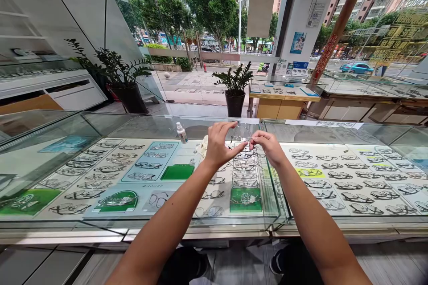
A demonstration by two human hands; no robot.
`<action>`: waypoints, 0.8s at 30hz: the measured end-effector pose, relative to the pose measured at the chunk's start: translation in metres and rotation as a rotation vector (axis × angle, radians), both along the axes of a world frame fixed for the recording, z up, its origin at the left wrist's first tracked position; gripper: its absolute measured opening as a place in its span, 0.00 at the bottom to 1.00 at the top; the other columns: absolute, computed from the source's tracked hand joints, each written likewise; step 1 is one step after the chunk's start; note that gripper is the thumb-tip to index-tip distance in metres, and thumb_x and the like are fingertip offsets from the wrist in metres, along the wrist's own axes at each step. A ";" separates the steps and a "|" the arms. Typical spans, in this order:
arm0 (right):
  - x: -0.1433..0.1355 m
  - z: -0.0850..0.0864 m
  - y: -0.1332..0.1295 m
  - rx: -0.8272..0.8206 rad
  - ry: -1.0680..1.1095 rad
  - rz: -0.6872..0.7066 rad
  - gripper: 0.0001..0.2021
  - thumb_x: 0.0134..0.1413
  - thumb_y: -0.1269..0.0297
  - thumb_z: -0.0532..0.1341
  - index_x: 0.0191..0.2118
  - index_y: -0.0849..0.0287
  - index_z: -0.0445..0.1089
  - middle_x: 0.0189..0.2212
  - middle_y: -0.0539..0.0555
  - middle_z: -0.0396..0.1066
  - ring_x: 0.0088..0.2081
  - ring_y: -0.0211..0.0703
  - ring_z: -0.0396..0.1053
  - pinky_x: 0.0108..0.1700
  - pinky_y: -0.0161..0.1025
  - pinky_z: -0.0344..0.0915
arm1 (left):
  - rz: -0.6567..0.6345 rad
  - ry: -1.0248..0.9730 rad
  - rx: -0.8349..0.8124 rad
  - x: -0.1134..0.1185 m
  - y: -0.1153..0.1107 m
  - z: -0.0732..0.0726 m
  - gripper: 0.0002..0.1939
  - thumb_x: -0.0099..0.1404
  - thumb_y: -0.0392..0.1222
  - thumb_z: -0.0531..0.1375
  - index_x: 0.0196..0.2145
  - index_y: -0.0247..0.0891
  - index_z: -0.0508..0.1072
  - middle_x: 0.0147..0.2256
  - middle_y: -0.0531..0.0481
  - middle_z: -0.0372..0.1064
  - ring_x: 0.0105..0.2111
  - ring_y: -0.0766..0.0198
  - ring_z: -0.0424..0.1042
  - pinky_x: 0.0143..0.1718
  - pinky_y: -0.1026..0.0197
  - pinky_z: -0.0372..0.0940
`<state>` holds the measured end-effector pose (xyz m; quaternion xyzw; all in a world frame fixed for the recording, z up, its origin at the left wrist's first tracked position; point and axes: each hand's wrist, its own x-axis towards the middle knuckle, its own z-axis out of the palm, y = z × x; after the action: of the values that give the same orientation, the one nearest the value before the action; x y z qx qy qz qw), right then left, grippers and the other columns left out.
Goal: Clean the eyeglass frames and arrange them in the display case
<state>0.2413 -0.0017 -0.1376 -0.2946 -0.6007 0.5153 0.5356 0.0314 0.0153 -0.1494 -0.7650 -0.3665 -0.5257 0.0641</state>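
A pair of thin-rimmed eyeglasses (241, 132) is held up above the glass counter, between my two hands. My left hand (219, 144) curves around its left side, thumb below and forefinger above, gripping the frame. On the other side, my right hand (270, 148) pinches the frame with thumb and fingertips. The lenses are clear, so the frame's outline is hard to make out against the counter. Behind my left hand, a crumpled pale cloth (202, 146) lies on the counter, partly hidden. A small white bottle (182, 133) stands upright to its left.
Rows of eyeglasses (347, 185) fill the glass display counter (197, 228) below my arms. Green display pads (245, 200) lie among them. Potted plants (236, 102) stand beyond the counter, before the window. A wooden-fronted table (284, 107) stands at the back right.
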 end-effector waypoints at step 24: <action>-0.024 -0.018 -0.012 0.480 -0.260 -0.816 0.26 0.59 0.46 0.72 0.56 0.51 0.69 0.52 0.60 0.72 0.50 0.56 0.71 0.53 0.53 0.68 | 0.200 -0.460 -0.006 0.013 -0.005 -0.004 0.29 0.64 0.62 0.71 0.51 0.41 0.68 0.46 0.44 0.67 0.45 0.54 0.69 0.49 0.50 0.67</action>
<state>0.2175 -0.0140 -0.1551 -0.4362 -0.5997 0.0694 0.6673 0.0447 0.0098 -0.1536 -0.5854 -0.4471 -0.6758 0.0286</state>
